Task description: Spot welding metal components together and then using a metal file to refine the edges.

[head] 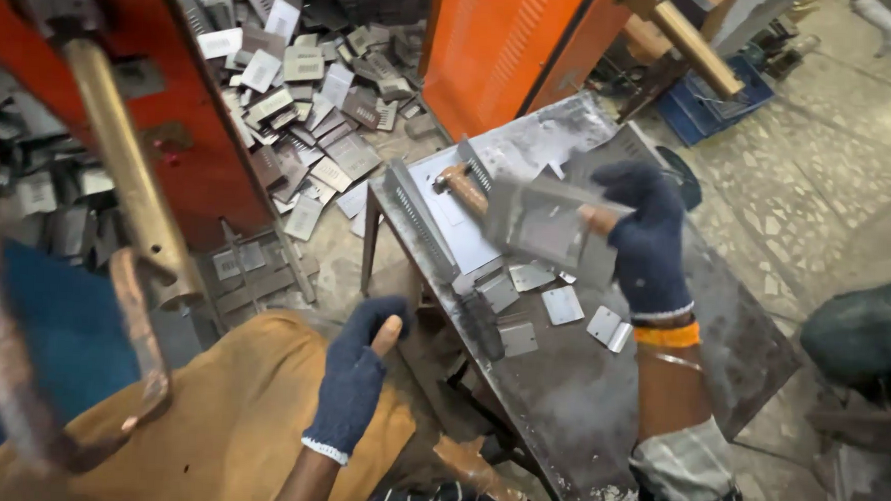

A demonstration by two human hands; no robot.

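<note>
Right hand (648, 244): gloved, closed on a bent metal sheet (547, 225), held above the table (599, 398).
Left hand (357, 372): gloved, seemingly empty, fingers loosely curled over the lap.
Table: small plates (563, 305) beside the sheet.

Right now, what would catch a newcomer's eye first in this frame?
The right hand, in a dark blue glove, holds a folded sheet-metal piece above the grey metal table, where small flat plates lie. The left hand, gloved too, rests over a knee away from the table. Behind, a heap of grey metal parts covers the floor between orange machine panels.
</note>
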